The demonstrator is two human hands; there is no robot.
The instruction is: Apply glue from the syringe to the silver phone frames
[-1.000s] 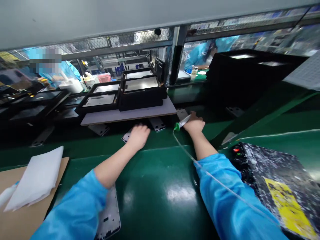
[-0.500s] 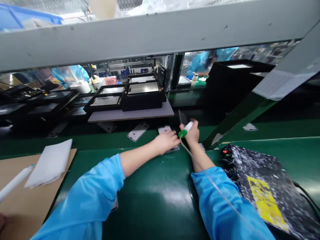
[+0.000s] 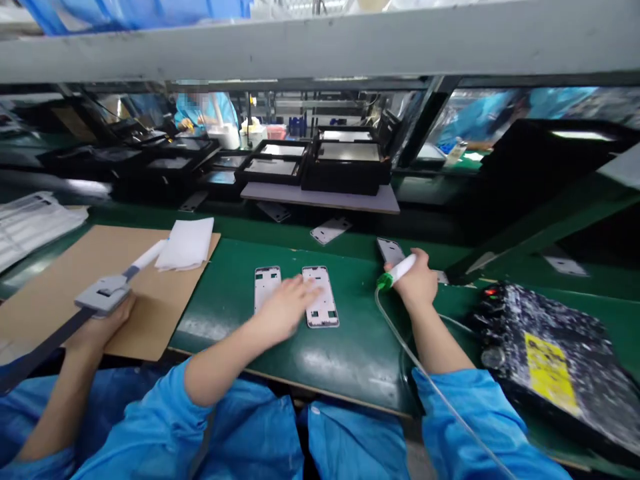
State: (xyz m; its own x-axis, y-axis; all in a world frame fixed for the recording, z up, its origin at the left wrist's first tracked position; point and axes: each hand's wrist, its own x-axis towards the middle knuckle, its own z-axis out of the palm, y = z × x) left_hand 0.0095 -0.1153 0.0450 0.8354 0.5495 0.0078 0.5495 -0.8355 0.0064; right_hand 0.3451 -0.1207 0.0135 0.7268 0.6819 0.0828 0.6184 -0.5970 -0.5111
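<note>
L hand (image 3: pixel 286 310) lies open, fingers spread, tips over the upper-left edge of a rectangular silver-white phone frame w/ cut-outs (image 3: pixel 324 315); can't tell if it presses or only rests. A second silver-white phone frame (image 3: pixel 267 283) sits just beside it, at the hand's 10 o'clock. Both lie flat on a glossy dark-green bench mat (image 3: pixel 345 360). R hand (image 3: pixel 416 280) is closed firmly around a white pen-shaped tool with a green collar (image 3: pixel 397 272), tip at about 1 o'clock, clear of both frames. A clear plastic tube (image 3: pixel 400 340) runs from the collar to 6 o'clock past the R wrist. A dark phone-sized plate with a pale rim (image 3: pixel 390 251) lies near the R hand at 11 o'clock. At 9 o'clock from the L hand, another person's hand (image 3: pixel 100 323) holds a grey block on a dark strap (image 3: pixel 103 295) over a tan cardboard sheet (image 3: pixel 145 320), w/ a white foam pad (image 3: pixel 186 244) on it. Black trays on a grey board (image 3: pixel 320 197) stand at 12 o'clock; a speckled black case w/ yellow label (image 3: pixel 555 353) sits at 3 o'clock. Risks: unclamped frames could skid on the slick mat under uneven pressure; the taut tube could snag a frame corner; a careless tool tip could scratch a frame.
</note>
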